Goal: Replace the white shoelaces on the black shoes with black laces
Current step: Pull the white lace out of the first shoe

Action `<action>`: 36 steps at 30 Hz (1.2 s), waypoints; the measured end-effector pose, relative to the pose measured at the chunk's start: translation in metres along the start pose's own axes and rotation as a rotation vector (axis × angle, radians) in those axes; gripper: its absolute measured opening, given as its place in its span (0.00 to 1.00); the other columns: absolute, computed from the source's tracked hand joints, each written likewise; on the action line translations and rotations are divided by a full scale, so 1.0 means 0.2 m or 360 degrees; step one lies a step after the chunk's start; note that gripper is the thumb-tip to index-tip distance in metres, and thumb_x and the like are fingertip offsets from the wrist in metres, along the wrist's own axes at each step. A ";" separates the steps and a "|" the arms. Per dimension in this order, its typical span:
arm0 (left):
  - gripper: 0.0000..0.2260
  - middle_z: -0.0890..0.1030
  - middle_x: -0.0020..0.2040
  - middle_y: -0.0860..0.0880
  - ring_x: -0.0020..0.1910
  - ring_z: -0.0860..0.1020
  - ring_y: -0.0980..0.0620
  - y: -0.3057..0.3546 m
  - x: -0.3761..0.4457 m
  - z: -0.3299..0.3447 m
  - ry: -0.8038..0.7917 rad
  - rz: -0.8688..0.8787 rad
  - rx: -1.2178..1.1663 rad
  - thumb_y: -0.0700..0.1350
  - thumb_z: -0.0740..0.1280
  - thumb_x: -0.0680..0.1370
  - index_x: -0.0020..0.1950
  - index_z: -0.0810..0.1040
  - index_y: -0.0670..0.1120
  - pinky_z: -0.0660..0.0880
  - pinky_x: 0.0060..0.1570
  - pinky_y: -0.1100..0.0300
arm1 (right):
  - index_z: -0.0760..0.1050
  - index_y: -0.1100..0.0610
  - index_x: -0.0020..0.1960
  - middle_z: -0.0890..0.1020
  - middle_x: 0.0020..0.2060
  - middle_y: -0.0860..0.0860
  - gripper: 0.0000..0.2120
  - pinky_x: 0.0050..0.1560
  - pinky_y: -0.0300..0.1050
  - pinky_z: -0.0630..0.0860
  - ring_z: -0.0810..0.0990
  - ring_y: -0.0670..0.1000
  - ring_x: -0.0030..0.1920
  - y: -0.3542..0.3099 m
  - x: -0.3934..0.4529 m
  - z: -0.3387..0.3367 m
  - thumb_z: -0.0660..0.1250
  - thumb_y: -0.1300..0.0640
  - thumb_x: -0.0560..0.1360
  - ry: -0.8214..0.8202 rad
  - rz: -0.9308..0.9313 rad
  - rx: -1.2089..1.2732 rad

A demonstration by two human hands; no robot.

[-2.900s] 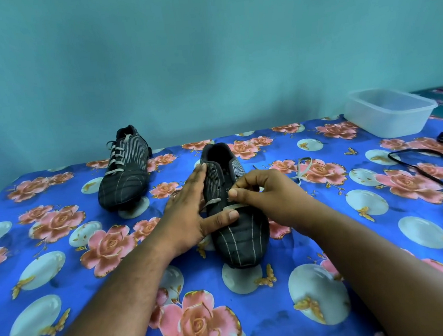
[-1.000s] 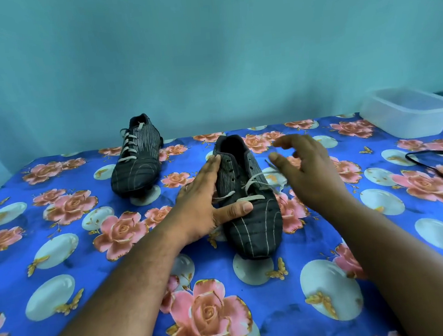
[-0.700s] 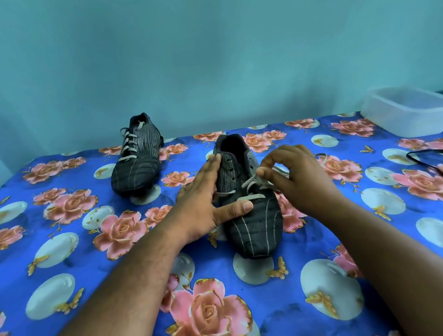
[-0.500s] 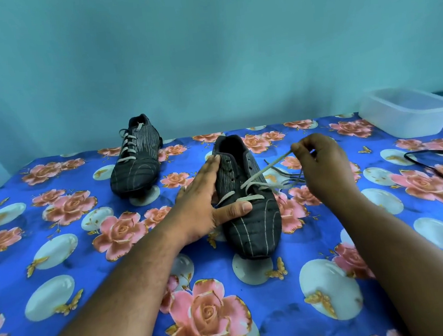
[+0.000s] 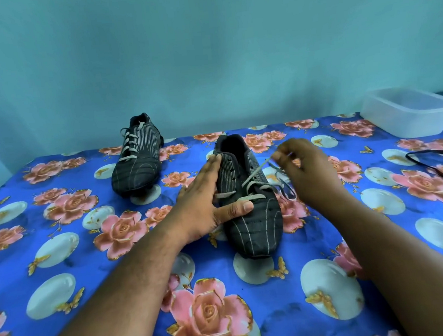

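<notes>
So the near shoe (image 5: 247, 200) sits about mid-table, toe pointing at the near edge. The left hand (image 5: 204, 204) lies flat against its left side, fingers straight along the eyelets and thumb pressed across the top just below the lowest lace row. The right hand (image 5: 306, 171) is just off the shoe's right side, fingertips pinching the white lace (image 5: 255, 171), which runs taut from that pinch down and left to the lower eyelets. Upper eyelets are already bare, only the bottom couple of rows are laced. More loose lace loops on the cloth under the right hand.

The second shoe (image 5: 136, 159) is back near the far edge on the left, fully laced in white, well apart from both hands. The black lace (image 5: 439, 164) lies by the right edge, and a clear plastic tub (image 5: 408, 111) sits at the far right corner. Bare flowery tablecloth (image 5: 60, 235) along the near edge and left side
</notes>
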State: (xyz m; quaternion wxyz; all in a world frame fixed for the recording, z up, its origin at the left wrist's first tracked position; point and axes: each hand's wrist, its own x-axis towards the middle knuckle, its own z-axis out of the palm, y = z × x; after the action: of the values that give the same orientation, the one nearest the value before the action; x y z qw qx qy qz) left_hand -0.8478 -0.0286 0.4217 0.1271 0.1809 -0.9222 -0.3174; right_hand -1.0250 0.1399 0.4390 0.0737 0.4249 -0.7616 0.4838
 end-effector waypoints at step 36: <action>0.61 0.43 0.83 0.61 0.81 0.43 0.63 0.00 0.00 0.00 -0.0007 0.0000 0.0013 0.86 0.59 0.58 0.83 0.41 0.59 0.49 0.80 0.42 | 0.78 0.39 0.46 0.81 0.42 0.36 0.05 0.57 0.59 0.73 0.74 0.46 0.53 -0.02 -0.03 0.00 0.71 0.48 0.77 -0.0429 -0.0322 -0.0157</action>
State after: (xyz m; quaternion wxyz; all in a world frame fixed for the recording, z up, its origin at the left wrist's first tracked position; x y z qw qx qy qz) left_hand -0.8484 -0.0295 0.4215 0.1244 0.1806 -0.9237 -0.3141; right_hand -1.0181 0.1426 0.4371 0.0398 0.5564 -0.7406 0.3746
